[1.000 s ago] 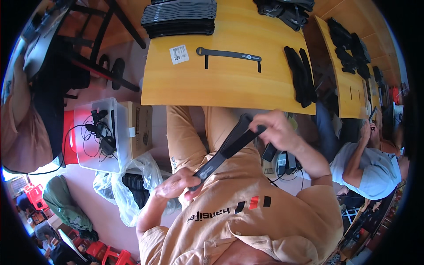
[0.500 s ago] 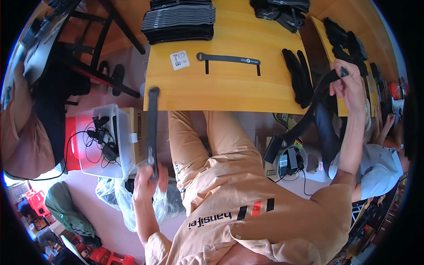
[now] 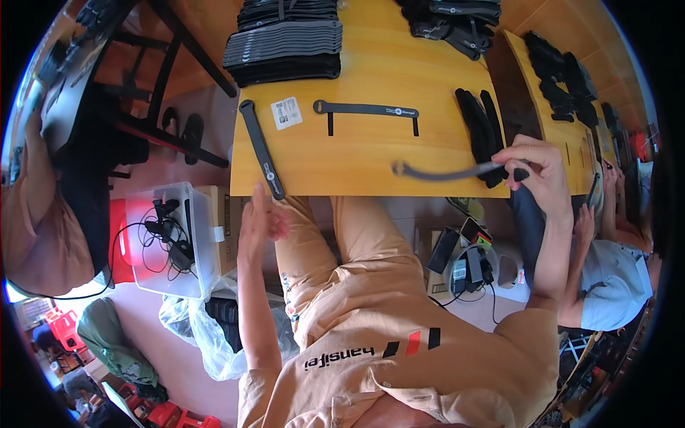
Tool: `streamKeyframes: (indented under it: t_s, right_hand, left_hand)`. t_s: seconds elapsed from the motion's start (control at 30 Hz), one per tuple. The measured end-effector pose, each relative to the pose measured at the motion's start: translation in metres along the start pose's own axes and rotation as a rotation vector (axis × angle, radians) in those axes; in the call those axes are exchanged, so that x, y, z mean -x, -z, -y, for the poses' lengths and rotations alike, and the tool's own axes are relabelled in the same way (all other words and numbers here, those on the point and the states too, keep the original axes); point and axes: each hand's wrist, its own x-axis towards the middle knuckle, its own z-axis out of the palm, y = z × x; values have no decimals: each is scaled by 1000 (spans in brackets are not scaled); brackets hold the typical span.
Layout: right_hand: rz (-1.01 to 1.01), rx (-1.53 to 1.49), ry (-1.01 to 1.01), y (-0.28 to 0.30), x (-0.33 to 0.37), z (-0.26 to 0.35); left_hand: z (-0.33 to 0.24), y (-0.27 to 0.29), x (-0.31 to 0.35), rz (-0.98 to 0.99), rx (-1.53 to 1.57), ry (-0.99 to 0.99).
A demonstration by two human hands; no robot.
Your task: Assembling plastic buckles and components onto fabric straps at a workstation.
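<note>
My right hand (image 3: 536,175) is closed on one end of a dark strap (image 3: 442,173), whose ring end reaches left over the table's front part, slightly blurred. A small black piece (image 3: 521,174) shows at that hand's fingers. My left hand (image 3: 260,222) is at the table's front left edge, its fingers stretched out and holding nothing. Just beyond its fingertips a grey strap with a ring end (image 3: 262,150) lies slanted on the table. Another grey strap (image 3: 365,109) lies crosswise in the middle, above two short black marks (image 3: 330,124).
Stacked straps (image 3: 285,50) stand at the table's (image 3: 342,160) far left, more straps (image 3: 457,28) at the far right. Black strips (image 3: 474,132) lie near the right edge, a white label (image 3: 287,113) on the left. A clear bin with cables (image 3: 168,246) is at lower left.
My left hand has moved up to the table edge and let go of its strap, now lying on the table. My right hand has come down and inward, its strap now stretching left.
</note>
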Motion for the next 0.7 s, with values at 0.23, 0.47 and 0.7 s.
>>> streamKeyframes:
  t_s: [0.23, 0.47, 0.7]
  right_hand:
    - [276, -59, 193, -51, -14, 2]
    - [104, -151, 269, -81, -32, -21]
    - [-118, -594, -338, -98, -34, -87]
  left_hand:
    - [-57, -43, 47, -154, -72, -774]
    - [-89, -71, 36, 698, -7, -320]
    - [-73, -40, -16, 464, -172, -388]
